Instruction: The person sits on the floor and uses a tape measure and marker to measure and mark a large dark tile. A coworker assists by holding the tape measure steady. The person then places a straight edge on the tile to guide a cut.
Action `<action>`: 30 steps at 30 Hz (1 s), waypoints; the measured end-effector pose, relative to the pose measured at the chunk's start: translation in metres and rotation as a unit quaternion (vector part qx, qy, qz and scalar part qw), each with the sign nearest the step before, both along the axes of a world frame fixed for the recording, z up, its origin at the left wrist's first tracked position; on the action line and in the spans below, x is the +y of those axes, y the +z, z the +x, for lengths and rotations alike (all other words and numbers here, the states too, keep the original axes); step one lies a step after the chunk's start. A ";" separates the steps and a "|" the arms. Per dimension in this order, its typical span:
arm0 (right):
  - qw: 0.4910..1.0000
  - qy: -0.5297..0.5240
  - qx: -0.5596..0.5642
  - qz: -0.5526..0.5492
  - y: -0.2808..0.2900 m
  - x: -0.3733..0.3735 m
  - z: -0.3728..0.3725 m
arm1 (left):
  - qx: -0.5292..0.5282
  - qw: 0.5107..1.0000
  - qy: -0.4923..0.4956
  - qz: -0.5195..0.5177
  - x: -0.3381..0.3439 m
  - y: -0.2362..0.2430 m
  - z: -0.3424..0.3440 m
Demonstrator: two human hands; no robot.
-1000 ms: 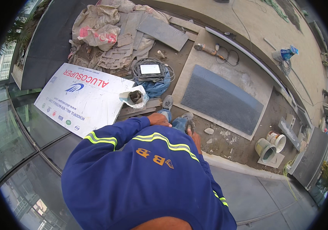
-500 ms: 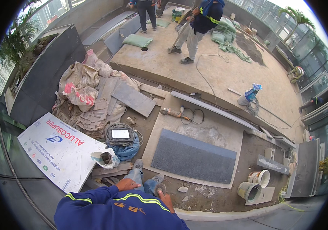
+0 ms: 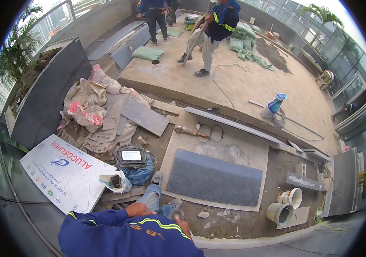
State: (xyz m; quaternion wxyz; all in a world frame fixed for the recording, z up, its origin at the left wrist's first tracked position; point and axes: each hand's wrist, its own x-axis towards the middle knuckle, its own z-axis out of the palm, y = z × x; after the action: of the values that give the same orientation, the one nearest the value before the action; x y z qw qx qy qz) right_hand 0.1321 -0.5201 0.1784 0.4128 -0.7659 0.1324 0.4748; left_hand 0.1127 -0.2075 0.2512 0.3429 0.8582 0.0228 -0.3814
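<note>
My left hand [image 3: 138, 210] lies flat on my left knee in blue jeans [image 3: 151, 198] and holds nothing. My right hand [image 3: 183, 222] rests by my right knee, half hidden behind my blue sleeve [image 3: 127, 235] with a yellow stripe. My grey shoes [image 3: 157, 177] point at a dark grey stone slab [image 3: 215, 177], which lies on a pale mortar bed just ahead. Small stone chips [image 3: 203, 214] lie right beside my right hand.
A white printed board [image 3: 63, 171] and a torn bag [image 3: 116, 182] lie to the left. A coiled cable holds a tablet [image 3: 132, 155]. An angle grinder [image 3: 187, 129], rubble sacks [image 3: 86, 109] and two buckets [image 3: 283, 205] surround the slab. Two people [image 3: 215, 30] stand on the raised concrete platform beyond.
The view has tilted up: my blue sleeves fill much less of the picture and the platform with the standing people has come into sight. My hands stay on my knees.
</note>
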 end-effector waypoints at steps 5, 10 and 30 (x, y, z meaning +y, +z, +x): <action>0.996 -0.062 -0.051 0.028 -0.003 0.006 -0.003 | -0.013 0.999 0.026 -0.034 0.002 -0.011 0.018; 0.997 -0.061 -0.031 -0.029 0.004 0.011 0.008 | -0.062 0.998 0.017 -0.016 0.021 -0.024 0.034; 0.980 -0.198 0.004 0.019 0.026 0.071 -0.009 | 0.086 0.994 -0.053 -0.040 0.073 -0.034 0.099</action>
State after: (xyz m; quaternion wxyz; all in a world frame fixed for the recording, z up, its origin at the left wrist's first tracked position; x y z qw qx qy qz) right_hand 0.1233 -0.4492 0.2041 0.5126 -0.7147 0.2736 0.3893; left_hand 0.2121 -0.1343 0.2174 0.3528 0.8079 -0.0090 -0.4720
